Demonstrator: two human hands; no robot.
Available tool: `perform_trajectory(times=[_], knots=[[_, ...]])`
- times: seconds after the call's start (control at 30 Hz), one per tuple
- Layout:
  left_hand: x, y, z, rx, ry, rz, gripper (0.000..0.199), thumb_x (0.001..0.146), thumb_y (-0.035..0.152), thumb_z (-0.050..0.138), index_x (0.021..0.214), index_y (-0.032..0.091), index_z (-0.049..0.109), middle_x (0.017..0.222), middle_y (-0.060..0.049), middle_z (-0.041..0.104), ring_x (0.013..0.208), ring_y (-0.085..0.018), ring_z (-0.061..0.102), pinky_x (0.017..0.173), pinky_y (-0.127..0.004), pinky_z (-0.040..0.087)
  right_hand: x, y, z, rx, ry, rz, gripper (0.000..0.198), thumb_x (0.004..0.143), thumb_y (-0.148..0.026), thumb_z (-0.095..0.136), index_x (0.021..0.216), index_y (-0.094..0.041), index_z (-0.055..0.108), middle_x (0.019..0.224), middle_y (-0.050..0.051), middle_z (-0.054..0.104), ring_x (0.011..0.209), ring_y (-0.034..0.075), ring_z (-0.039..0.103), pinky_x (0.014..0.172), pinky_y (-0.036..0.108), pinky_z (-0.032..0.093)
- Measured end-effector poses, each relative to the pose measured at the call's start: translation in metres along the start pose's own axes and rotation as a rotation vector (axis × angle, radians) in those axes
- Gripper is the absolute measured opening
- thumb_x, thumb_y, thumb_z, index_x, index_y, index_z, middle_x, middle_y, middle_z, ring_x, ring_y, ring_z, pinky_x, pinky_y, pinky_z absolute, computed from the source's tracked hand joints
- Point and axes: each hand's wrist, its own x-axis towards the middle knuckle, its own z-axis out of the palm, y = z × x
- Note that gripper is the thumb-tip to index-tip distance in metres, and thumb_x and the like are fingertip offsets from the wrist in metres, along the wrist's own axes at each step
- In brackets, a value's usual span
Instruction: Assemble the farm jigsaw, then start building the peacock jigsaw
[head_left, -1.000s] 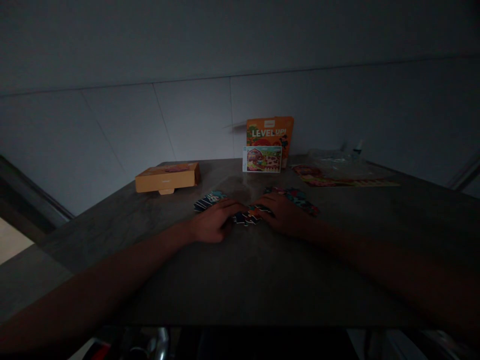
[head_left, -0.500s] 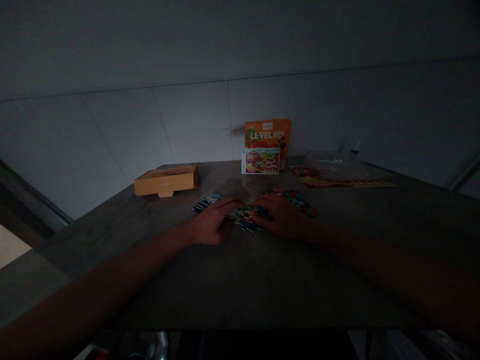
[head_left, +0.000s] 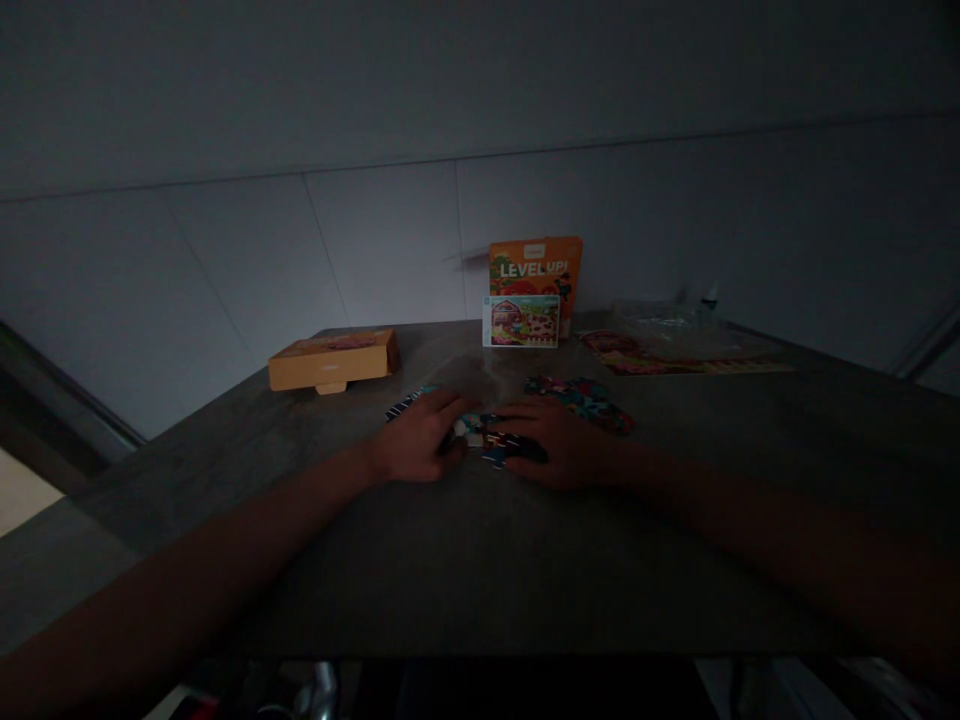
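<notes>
I see two bare hands on a dark grey table (head_left: 495,580). The left hand (head_left: 418,442) and the right hand (head_left: 559,443) are close to each other, but they do not touch. The puzzle pieces (head_left: 495,448) are in the gap between them, near the middle of the table. On each hand, the thumb is away from the pointing finger, with bits of the pieces showing between. The light is too dim for me to tell if either hand pinches a piece or only rests on it.

More striped pieces (head_left: 403,405) poke out behind the left hand. A bright pile of pieces (head_left: 592,402) lies just behind the right hand.

Farther back, I see an orange box (head_left: 334,368) lying flat on the left, with a little flap at its front. In the middle, an orange "LEVEL UP!" box (head_left: 538,264) stands up, and a small farm picture card (head_left: 523,322) stands in front of it. To the right, a clear plastic bag (head_left: 664,322) lies partly over a flat picture sheet (head_left: 626,357).
</notes>
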Motion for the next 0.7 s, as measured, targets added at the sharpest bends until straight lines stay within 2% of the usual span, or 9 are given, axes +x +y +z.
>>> perform_trajectory(times=[0.2, 0.33, 0.43, 0.53, 0.63, 0.7], knots=[[-0.002, -0.016, 0.002, 0.019, 0.079, -0.052, 0.040, 0.090, 0.015, 0.054, 0.131, 0.014, 0.056, 0.131, -0.016, 0.057, 0.117, -0.027, 0.061, 0.101, -0.047, 0.054, 0.001, -0.002, -0.002, 0.032, 0.011, -0.017, 0.044, 0.079, -0.020, 0.063, 0.123, -0.018, 0.068, 0.132, 0.015, 0.066, 0.120, 0.031, 0.062, 0.106, 0.055, 0.043], [-0.004, -0.015, 0.001, 0.066, 0.052, -0.027, 0.044, 0.088, 0.028, 0.066, 0.129, 0.014, 0.060, 0.139, -0.020, 0.051, 0.127, -0.035, 0.054, 0.105, -0.055, 0.050, 0.000, -0.002, -0.002, 0.019, 0.021, -0.007, 0.039, 0.077, -0.019, 0.063, 0.116, -0.017, 0.069, 0.129, 0.015, 0.067, 0.120, 0.031, 0.062, 0.106, 0.054, 0.044], [-0.005, -0.011, 0.000, 0.079, -0.002, 0.012, 0.044, 0.086, 0.035, 0.070, 0.125, 0.016, 0.066, 0.140, -0.022, 0.050, 0.131, -0.040, 0.049, 0.106, -0.062, 0.045, -0.001, -0.001, 0.000, 0.016, 0.004, 0.000, 0.036, 0.082, -0.023, 0.064, 0.117, -0.017, 0.069, 0.130, 0.017, 0.066, 0.120, 0.031, 0.062, 0.106, 0.055, 0.044], [-0.005, -0.009, 0.002, 0.075, -0.038, 0.013, 0.042, 0.087, 0.035, 0.068, 0.126, 0.018, 0.066, 0.138, -0.020, 0.052, 0.132, -0.040, 0.049, 0.106, -0.063, 0.045, -0.002, 0.001, 0.002, -0.010, -0.014, 0.029, 0.044, 0.087, -0.034, 0.064, 0.128, -0.019, 0.066, 0.139, 0.017, 0.060, 0.129, 0.034, 0.056, 0.109, 0.060, 0.039], [-0.005, -0.009, 0.003, 0.106, -0.042, -0.041, 0.048, 0.087, 0.040, 0.067, 0.128, 0.016, 0.063, 0.140, -0.020, 0.049, 0.133, -0.040, 0.047, 0.107, -0.061, 0.045, -0.003, 0.004, 0.006, -0.047, -0.037, 0.078, 0.057, 0.088, -0.044, 0.065, 0.139, -0.020, 0.059, 0.146, 0.019, 0.054, 0.137, 0.038, 0.047, 0.112, 0.065, 0.033], [-0.005, -0.011, 0.004, 0.142, -0.004, -0.101, 0.055, 0.086, 0.047, 0.069, 0.130, 0.016, 0.061, 0.142, -0.021, 0.046, 0.131, -0.042, 0.047, 0.106, -0.063, 0.044, -0.003, 0.005, 0.007, -0.049, -0.042, 0.088, 0.060, 0.089, -0.047, 0.063, 0.142, -0.018, 0.057, 0.146, 0.020, 0.054, 0.137, 0.038, 0.047, 0.113, 0.065, 0.032]])
